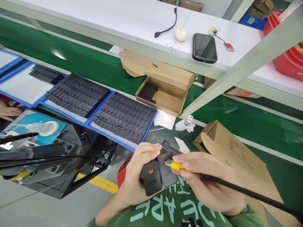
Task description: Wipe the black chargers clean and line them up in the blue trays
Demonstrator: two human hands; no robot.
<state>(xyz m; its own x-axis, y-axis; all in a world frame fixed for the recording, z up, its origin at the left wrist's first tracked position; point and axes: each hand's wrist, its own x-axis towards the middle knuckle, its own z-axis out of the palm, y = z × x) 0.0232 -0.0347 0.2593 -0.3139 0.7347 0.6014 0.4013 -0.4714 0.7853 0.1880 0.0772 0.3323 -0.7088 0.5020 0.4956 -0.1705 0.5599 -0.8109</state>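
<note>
My left hand (pixel 134 176) grips two dark grey charger blocks (pixel 158 173) side by side, their orange ports facing me. My right hand (pixel 208 179) pinches a yellow USB plug (pixel 176 165) on a thick black cable (pixel 248 194). The plug's metal tip touches the port of the right block. Both hands are close to my chest, above my green shirt.
Blue trays of several black parts (pixel 123 116) lie on the green belt. An open cardboard box (pixel 165 94) and a folded carton (pixel 236 154) sit nearby. A phone (pixel 204 47) rests on the white shelf. Another person's hand (pixel 9 112) is at the left edge, beside a black fixture (pixel 59 157).
</note>
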